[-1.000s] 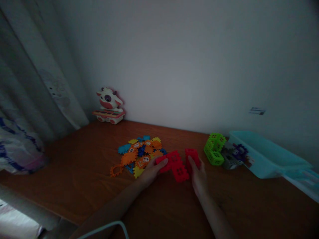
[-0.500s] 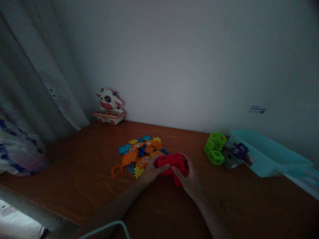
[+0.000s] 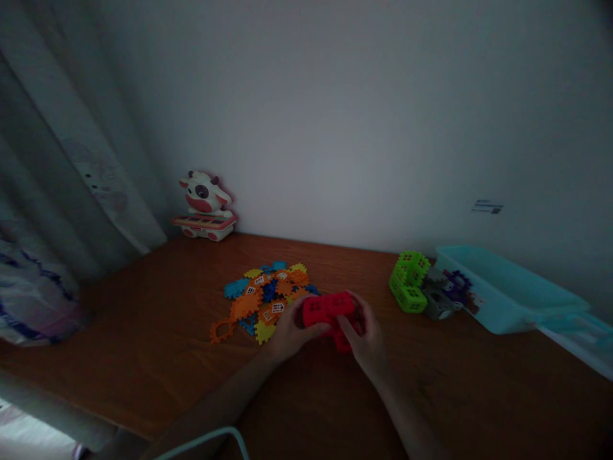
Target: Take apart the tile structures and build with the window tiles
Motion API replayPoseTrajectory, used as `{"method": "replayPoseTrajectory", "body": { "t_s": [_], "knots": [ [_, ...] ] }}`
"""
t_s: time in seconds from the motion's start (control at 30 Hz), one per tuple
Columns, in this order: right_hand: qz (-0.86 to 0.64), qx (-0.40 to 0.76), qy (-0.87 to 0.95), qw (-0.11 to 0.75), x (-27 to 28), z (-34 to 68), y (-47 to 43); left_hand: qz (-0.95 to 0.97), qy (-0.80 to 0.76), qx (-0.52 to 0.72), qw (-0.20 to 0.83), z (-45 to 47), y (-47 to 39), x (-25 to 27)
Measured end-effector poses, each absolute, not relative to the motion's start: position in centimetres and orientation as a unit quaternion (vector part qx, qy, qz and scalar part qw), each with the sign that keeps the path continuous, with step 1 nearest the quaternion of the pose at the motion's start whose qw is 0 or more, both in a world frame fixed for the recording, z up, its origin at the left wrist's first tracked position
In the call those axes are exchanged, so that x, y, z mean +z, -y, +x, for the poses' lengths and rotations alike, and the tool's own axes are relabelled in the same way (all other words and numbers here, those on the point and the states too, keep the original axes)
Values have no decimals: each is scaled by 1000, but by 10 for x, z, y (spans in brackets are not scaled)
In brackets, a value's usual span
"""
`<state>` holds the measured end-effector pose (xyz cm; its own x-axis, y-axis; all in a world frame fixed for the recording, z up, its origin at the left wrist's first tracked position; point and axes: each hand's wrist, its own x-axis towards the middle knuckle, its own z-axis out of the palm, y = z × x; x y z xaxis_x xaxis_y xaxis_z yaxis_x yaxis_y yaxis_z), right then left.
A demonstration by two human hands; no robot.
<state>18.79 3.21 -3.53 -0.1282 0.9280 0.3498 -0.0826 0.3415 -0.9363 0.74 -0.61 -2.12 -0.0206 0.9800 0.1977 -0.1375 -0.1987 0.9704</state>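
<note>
Between both hands is a red block structure (image 3: 328, 308) made of joined toy building pieces with small window-like holes. My left hand (image 3: 290, 332) grips its left end, thumb along the lower front. On the right side my right hand (image 3: 368, 335) holds it, with the thumb pressed against its front and the fingers curled behind, partly hidden. Just behind and left of my left hand lies a loose pile of flat toothed building pieces (image 3: 249, 301) in orange, blue and yellow, some with white window frames.
A green block structure (image 3: 408, 281), a grey one (image 3: 438, 295) and a purple one (image 3: 458, 285) stand right, beside a light-blue bin (image 3: 507, 291). A cow toy piano (image 3: 205, 206) sits at the back left of the wooden table (image 3: 158, 300). A plastic bag (image 3: 36, 297) is far left.
The red structure has turned in my hands, so its lower projecting part shows less and more of the windowed top faces me. My right thumb has shifted. The view has moved slightly.
</note>
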Motion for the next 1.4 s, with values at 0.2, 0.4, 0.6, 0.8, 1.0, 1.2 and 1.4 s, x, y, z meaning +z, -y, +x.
{"method": "replayPoseTrajectory", "body": {
  "t_s": [0.2,0.4,0.6,0.8,1.0,1.2,1.4],
  "knots": [
    [-316,371,679,550,-33,200,-33,614,-426,548,376,13,18,-18],
    [-332,532,604,493,-28,193,-31,504,-425,551,511,2,6,-23],
    [-345,503,642,464,-27,192,-28,463,-424,531,570,-6,1,-25],
    [-371,417,719,413,-24,204,-34,472,-412,404,666,-13,2,-24],
    [-361,432,702,437,-12,205,-34,434,-393,391,710,-20,1,-23],
    [-396,539,525,527,-12,192,-31,485,-343,487,641,-15,2,-19],
    [-355,667,417,505,-25,182,-32,469,-359,506,628,-13,1,-25]
  ]
}}
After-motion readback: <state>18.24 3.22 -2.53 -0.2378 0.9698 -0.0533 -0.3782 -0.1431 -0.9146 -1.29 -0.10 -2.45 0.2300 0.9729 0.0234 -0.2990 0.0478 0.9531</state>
